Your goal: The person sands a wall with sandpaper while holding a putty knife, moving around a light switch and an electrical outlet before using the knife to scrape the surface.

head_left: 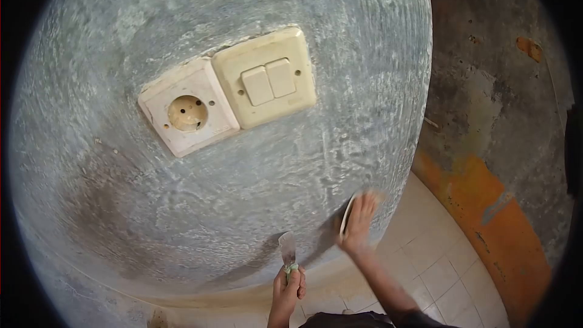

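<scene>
My left hand (pixel 284 290) is closed around the handle of a putty knife (pixel 287 244), its flat metal blade pointing up in front of the grey wall (pixel 243 182). To its right, my right hand (pixel 359 222) is raised at the wall near its right edge, fingers up and slightly blurred. Under that palm is a thin, flat pad with a pale edge (pixel 347 215), pressed between hand and wall; most of it is hidden, and I cannot tell its kind. The wall surface is rough and streaked, with ridges above both hands.
A white socket (pixel 188 113) and a cream double light switch (pixel 267 79) sit side by side on the wall. Beyond the wall's right edge lie pale floor tiles (pixel 437 273) and a dark, worn surface (pixel 473 85) with an orange band (pixel 510 237).
</scene>
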`<state>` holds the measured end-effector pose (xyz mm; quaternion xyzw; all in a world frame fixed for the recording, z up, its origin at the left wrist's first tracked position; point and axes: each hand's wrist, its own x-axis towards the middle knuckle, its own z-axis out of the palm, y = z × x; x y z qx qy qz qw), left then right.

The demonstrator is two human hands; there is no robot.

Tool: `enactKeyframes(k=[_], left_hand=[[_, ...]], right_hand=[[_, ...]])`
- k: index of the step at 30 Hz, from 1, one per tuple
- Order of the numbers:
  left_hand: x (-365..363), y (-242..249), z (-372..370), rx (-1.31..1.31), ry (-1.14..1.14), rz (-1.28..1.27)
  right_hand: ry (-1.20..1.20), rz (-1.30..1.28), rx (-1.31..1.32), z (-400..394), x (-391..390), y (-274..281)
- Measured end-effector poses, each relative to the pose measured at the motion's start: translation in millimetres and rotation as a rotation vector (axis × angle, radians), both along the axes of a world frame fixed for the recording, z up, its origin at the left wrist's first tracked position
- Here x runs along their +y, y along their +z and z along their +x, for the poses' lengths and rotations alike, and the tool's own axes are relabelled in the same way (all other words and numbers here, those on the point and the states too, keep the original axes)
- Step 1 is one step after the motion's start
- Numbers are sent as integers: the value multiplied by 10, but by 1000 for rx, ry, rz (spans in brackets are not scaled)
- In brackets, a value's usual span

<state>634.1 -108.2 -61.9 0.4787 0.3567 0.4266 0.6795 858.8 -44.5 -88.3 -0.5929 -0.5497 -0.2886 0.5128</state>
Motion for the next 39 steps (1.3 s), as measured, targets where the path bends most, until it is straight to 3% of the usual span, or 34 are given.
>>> enactKeyframes(k=[4, 7, 11, 14, 17, 20, 23, 25, 28, 32, 35, 37, 39], left_hand=[[30, -13, 32, 6, 10, 5], [10, -64, 34, 20, 12, 29], [-7, -53, 102, 52, 39, 71], [-36, -27, 122, 36, 46, 52], [-45, -29, 91, 57, 50, 41], [-36, 2, 90, 57, 65, 52], [-43, -13, 77, 50, 92, 39], [-48, -11, 24, 49, 108, 47], [-30, 30, -92, 57, 147, 46], [-27, 113, -326, 23, 200, 4], [7, 94, -526, 35, 230, 54], [9, 58, -691, 38, 225, 80], [38, 13, -852, 31, 217, 107]], right_hand=[[-59, 93, 18, 387, -29, 1420], [-89, 86, 3, 363, -3, 1351], [-12, 39, 17, 172, -77, 66], [0, -10, -5, 274, -103, 80], [-35, 151, -49, 529, -44, 1228], [88, 104, -58, 510, -155, 1874], [120, -20, -81, 229, -138, 1430], [172, -74, -73, -44, -117, 675], [217, -123, 3, -335, -149, 345], [112, 5, -85, -258, -60, 1561], [161, 26, -100, -415, -71, 2013], [187, -54, -98, -665, -97, 1759], [229, -149, -147, -965, -51, 1012]])
